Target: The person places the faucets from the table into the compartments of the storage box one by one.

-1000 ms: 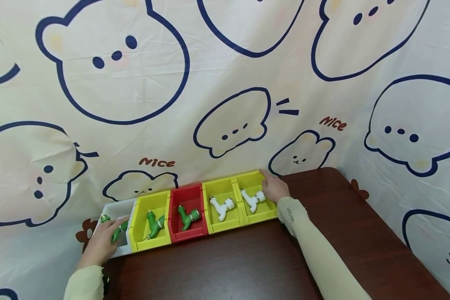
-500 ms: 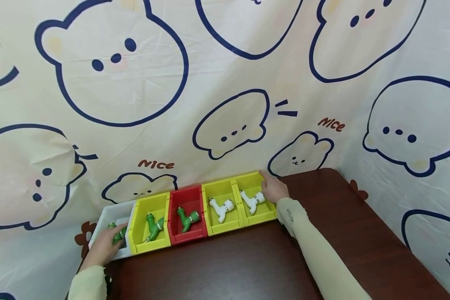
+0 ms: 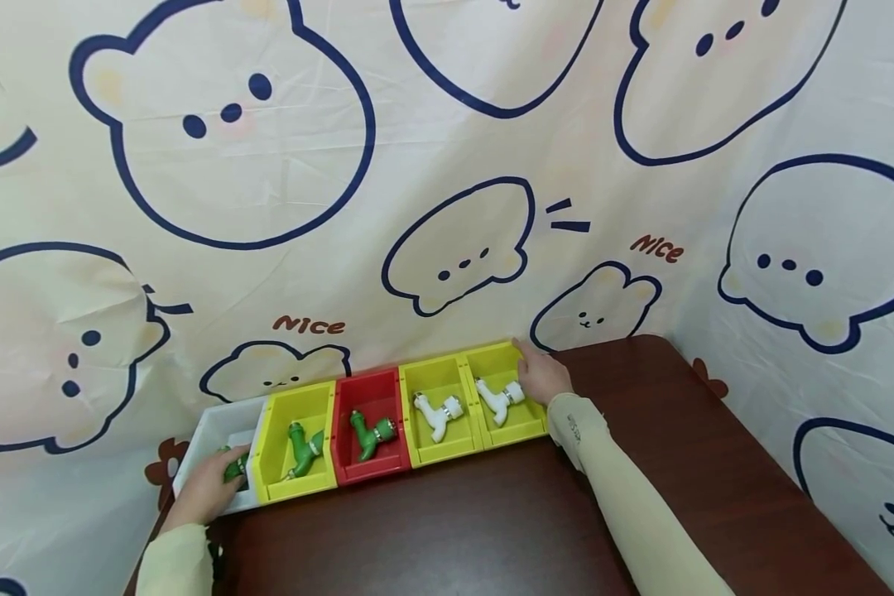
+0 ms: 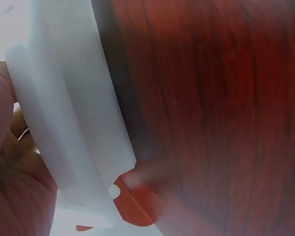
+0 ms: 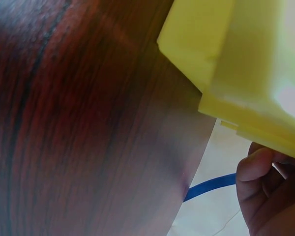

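Observation:
At the far left of a row of bins, my left hand [image 3: 207, 487] reaches into the white bin [image 3: 206, 430]. Its fingers and thumb lie around a green plastic tap [image 3: 233, 470], partly hidden by the hand. The left wrist view shows the palm [image 4: 19, 191] behind the bin's outer wall [image 4: 83, 98]. At the other end, my right hand [image 3: 542, 377] grips the outer rim of the last yellow bin [image 3: 531, 426], index finger toward its back corner. Curled fingers [image 5: 258, 169] show under that bin's edge in the right wrist view. A white tap [image 3: 497, 402] lies inside.
Between them stand a yellow bin [image 3: 274, 484] with a green tap [image 3: 303, 451], a red bin [image 3: 348, 470] with a green tap [image 3: 371, 434], and a yellow bin [image 3: 430, 454] with a white tap [image 3: 438, 415]. A printed curtain [image 3: 447, 149] hangs behind the brown table [image 3: 447, 530].
My left hand has lowered the green tap into the white bin, and then barely moved. The right hand has stayed at the end yellow bin.

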### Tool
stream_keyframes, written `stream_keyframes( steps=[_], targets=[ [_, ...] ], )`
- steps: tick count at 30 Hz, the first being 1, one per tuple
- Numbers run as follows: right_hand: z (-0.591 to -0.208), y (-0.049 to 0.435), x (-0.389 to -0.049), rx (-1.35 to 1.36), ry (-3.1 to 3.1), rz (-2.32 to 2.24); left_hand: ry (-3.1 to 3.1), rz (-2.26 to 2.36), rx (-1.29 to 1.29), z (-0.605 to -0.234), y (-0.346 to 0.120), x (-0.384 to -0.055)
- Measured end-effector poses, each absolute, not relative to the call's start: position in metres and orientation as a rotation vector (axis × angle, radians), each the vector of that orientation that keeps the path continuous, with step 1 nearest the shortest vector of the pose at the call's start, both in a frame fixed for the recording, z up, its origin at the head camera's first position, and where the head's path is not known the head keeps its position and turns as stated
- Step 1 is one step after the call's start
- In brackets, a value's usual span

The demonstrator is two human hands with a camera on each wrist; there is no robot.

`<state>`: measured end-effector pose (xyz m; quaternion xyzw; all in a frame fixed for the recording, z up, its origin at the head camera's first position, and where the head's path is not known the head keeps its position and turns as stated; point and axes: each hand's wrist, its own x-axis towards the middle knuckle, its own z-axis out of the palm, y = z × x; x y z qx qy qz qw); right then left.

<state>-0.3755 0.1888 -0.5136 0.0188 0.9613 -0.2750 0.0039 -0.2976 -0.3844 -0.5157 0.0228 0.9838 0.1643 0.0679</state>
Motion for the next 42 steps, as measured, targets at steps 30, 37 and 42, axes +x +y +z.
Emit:
stream_keyframes(
  steps=[30,37,42],
  targets=[
    [-0.5128,0.1871,-0.3767,0.065,3.020,-0.834,2.892,0.573,-0.094,-0.5142,-0.3796,-0.3000],
    [-0.5143,0.1892,-0.3767,0.062,3.022,-0.839,2.875,0.607,-0.091,-0.5150,-0.3790,-0.3008],
    [-0.5153,0.1900,-0.3771,0.055,3.013,-0.844,2.908,0.608,-0.090,-0.5176,-0.3798,-0.3018]
  ],
)
